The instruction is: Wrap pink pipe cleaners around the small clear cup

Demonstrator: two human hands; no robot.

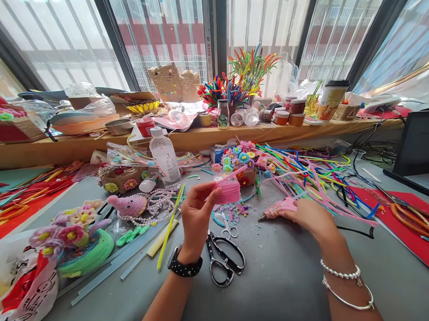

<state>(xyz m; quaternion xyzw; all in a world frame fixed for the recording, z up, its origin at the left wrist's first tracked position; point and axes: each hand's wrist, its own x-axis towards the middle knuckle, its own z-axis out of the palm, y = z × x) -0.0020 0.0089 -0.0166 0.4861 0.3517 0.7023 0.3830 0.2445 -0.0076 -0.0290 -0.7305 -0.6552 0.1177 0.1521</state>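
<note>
Between the thumb and fingers of my left hand (199, 209) is a small clear cup wrapped in pink pipe cleaner (228, 191), raised above the table. A loose pink strand sticks out along its top. My right hand (313, 215) is closed round a pink glue gun (283, 206), whose metal nozzle points left, low over the grey tabletop. Below the left hand lie black-handled scissors (225, 260) and a smaller white-handled pair (228, 227). Small coloured scraps (235, 213) are scattered behind them.
Loose pipe cleaners (308, 167) spread at the back right. A water bottle (165, 158), a flower basket (249, 175) and a pink plush-like figure (128, 205) stand beyond my hands. Glue sticks (109, 276) lie left. At right are a red sheet (412, 231), pliers (415, 222) and a laptop (420, 149).
</note>
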